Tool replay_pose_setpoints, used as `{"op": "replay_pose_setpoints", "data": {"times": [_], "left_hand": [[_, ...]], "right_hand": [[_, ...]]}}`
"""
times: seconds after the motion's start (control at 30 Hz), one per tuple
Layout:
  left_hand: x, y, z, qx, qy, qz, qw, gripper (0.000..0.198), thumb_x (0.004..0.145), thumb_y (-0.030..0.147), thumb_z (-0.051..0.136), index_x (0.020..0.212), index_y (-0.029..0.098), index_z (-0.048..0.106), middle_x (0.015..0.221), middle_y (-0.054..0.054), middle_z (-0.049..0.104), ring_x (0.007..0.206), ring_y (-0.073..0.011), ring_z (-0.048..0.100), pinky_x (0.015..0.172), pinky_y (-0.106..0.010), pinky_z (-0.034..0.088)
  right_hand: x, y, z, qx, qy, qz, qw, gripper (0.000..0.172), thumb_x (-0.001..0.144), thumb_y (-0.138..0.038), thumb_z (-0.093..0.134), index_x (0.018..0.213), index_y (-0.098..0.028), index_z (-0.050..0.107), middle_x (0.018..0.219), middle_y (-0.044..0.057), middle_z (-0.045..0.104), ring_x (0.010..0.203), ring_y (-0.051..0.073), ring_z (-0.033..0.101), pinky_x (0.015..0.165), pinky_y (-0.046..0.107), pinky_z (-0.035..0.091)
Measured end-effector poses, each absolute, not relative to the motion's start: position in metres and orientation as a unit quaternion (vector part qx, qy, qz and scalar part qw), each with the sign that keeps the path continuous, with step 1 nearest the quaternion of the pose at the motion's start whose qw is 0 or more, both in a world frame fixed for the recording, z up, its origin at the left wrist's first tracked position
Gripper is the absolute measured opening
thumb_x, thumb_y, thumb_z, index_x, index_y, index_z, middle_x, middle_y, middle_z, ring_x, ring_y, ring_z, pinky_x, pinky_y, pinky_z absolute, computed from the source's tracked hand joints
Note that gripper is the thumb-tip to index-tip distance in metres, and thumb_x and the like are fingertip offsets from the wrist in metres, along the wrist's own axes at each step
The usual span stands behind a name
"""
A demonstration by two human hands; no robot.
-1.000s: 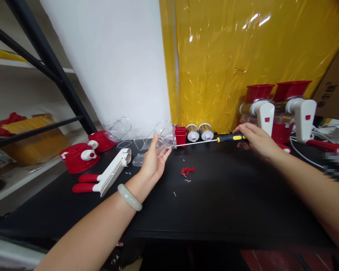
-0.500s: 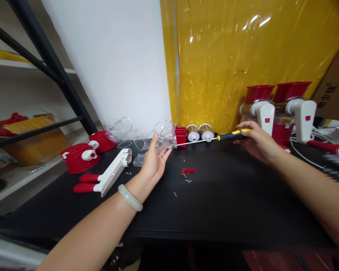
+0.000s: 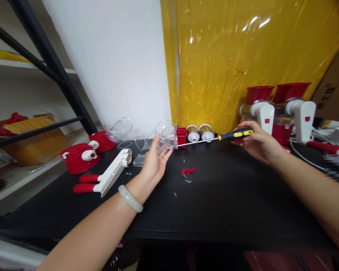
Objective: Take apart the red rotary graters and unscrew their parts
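Observation:
Above the black tabletop, my left hand grips a clear plastic housing of a rotary grater, thumb on the near side and fingers beneath. My right hand is closed around the black and yellow handle of a long screwdriver. The screwdriver's shaft points left, and its tip meets the right end of the clear housing. Whether a screw sits at the tip is too small to tell. Below the hands lie small red plastic parts and several loose screws.
White crank handles with red grips and red bases lie at left, near another clear housing. Drum graters and a red part stand by the wall. Two assembled graters stand at right. A black rack borders the left.
The screwdriver handle has turned in my right hand, showing its yellow patches differently. My left hand and the clear housing have shifted very slightly.

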State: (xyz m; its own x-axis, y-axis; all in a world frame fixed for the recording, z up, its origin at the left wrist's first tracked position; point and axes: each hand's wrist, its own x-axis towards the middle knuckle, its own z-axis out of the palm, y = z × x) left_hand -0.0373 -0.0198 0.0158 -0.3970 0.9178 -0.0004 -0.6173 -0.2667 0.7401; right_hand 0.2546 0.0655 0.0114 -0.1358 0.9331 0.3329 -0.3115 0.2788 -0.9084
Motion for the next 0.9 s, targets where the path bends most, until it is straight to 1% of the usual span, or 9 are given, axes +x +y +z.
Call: {"op": "replay_pose_setpoints", "data": {"times": [0.07,0.17,0.27,0.37,0.47,0.57,0.7,0.77,0.9], "left_hand": [[-0.037,-0.02,0.017,0.213,0.343,0.764,0.503,0.025,0.083,0.034,0.072,0.103,0.019,0.067,0.104,-0.009,0.072,0.095,-0.019,0.069,0.089,-0.033,0.056],[-0.036,-0.02,0.018,0.206,0.343,0.765,0.505,0.025,0.083,0.034,0.072,0.103,0.019,0.067,0.104,-0.009,0.072,0.095,-0.0184,0.069,0.089,-0.032,0.056],[-0.037,-0.019,0.018,0.207,0.343,0.767,0.501,0.025,0.084,0.035,0.07,0.104,0.019,0.067,0.105,-0.008,0.071,0.095,-0.0185,0.068,0.091,-0.034,0.056],[-0.038,-0.018,0.016,0.215,0.345,0.766,0.499,0.025,0.085,0.036,0.069,0.104,0.019,0.067,0.106,-0.008,0.071,0.098,-0.0194,0.068,0.092,-0.036,0.055],[-0.039,-0.017,0.015,0.219,0.347,0.764,0.499,0.025,0.085,0.036,0.07,0.102,0.019,0.067,0.107,-0.009,0.071,0.098,-0.0202,0.068,0.092,-0.037,0.055],[-0.039,-0.016,0.015,0.221,0.346,0.764,0.497,0.027,0.083,0.036,0.072,0.103,0.02,0.067,0.107,-0.008,0.071,0.098,-0.0201,0.068,0.092,-0.036,0.055],[-0.04,-0.015,0.016,0.216,0.349,0.763,0.5,0.025,0.082,0.036,0.072,0.1,0.019,0.067,0.107,-0.009,0.07,0.097,-0.02,0.068,0.091,-0.036,0.054],[-0.04,-0.014,0.016,0.219,0.348,0.763,0.498,0.023,0.083,0.035,0.071,0.099,0.019,0.067,0.106,-0.009,0.07,0.096,-0.0197,0.067,0.091,-0.036,0.054],[-0.04,-0.013,0.017,0.222,0.342,0.769,0.492,0.021,0.084,0.034,0.071,0.097,0.018,0.067,0.1,-0.009,0.07,0.094,-0.0198,0.067,0.092,-0.037,0.054]], "right_hand": [[0.256,0.067,0.011,-0.326,-0.567,0.501,0.566,0.021,0.069,-0.036,0.069,0.083,-0.025,0.058,0.074,-0.001,0.061,0.065,0.016,0.058,0.057,0.029,0.05],[0.257,0.071,0.009,-0.437,-0.605,0.402,0.53,0.031,0.084,-0.052,0.056,0.074,-0.023,0.057,0.049,-0.003,0.047,0.042,0.013,0.042,0.041,0.026,0.035],[0.256,0.071,0.008,-0.393,-0.569,0.436,0.576,0.019,0.069,-0.034,0.071,0.079,-0.024,0.059,0.061,-0.003,0.055,0.05,0.011,0.05,0.047,0.024,0.042],[0.256,0.07,0.008,-0.285,-0.519,0.54,0.598,0.04,0.051,-0.018,0.073,0.087,-0.027,0.06,0.083,-0.004,0.063,0.073,0.014,0.061,0.065,0.027,0.054],[0.257,0.073,0.005,-0.309,-0.54,0.533,0.574,0.025,0.065,-0.037,0.072,0.083,-0.024,0.06,0.074,-0.001,0.064,0.066,0.016,0.061,0.059,0.029,0.054],[0.258,0.078,0.001,-0.418,-0.597,0.425,0.537,0.036,0.084,-0.057,0.056,0.078,-0.022,0.06,0.048,-0.002,0.049,0.041,0.012,0.047,0.04,0.025,0.038],[0.257,0.079,0.0,-0.368,-0.567,0.445,0.587,0.02,0.073,-0.037,0.073,0.083,-0.025,0.059,0.063,-0.004,0.057,0.049,0.011,0.053,0.047,0.024,0.045],[0.256,0.078,0.0,-0.309,-0.532,0.513,0.598,0.028,0.066,-0.027,0.075,0.088,-0.028,0.058,0.075,-0.004,0.062,0.06,0.013,0.06,0.057,0.027,0.052],[0.256,0.079,-0.004,-0.335,-0.531,0.558,0.543,0.024,0.08,-0.047,0.064,0.083,-0.024,0.056,0.065,-0.001,0.06,0.052,0.015,0.057,0.048,0.028,0.046]]}}
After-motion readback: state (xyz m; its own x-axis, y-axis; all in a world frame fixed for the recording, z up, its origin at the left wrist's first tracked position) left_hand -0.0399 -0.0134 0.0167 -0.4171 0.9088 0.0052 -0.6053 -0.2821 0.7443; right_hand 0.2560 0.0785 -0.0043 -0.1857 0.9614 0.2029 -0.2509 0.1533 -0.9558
